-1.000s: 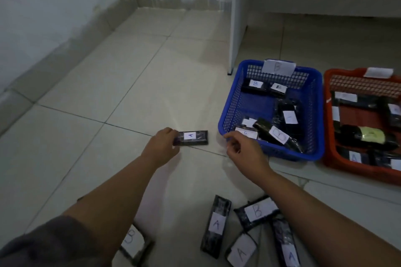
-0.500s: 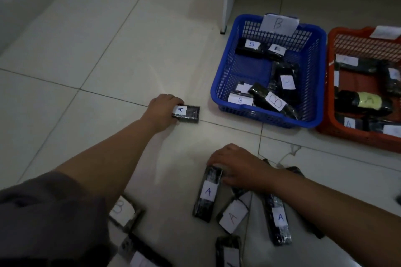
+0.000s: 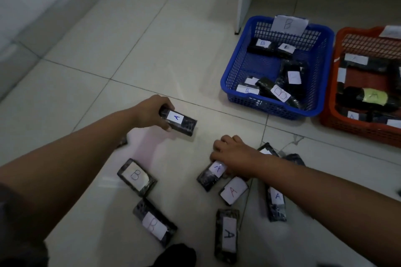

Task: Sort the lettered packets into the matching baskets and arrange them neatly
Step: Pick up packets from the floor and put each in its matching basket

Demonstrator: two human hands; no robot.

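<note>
Left hand: the left hand (image 3: 152,112) was wrapped round one end of an A packet (image 3: 178,122), label up and lifted clear of the floor, likely kept ready for the A basket.
Right hand: the right hand (image 3: 233,155) lay palm down with fingers curled onto a second A packet (image 3: 211,174) that rested on the tiles; grip looked closed, though the fingertips were hidden under the hand.
Floor pile: three more A packets (image 3: 233,191) (image 3: 276,201) (image 3: 226,234) lay just beside that hand, and two B packets (image 3: 136,176) (image 3: 154,225) sat apart on the person's left, all label up, so letters read at a glance.
Blue basket: the blue basket (image 3: 236,67), tagged B, held B packets lying crooked.
Red basket: the red basket (image 3: 332,84) touched the blue one and held A packets; its tag was cut off.
Judgement: gathering two A packets at once would save a trip; neatening not yet done.
</note>
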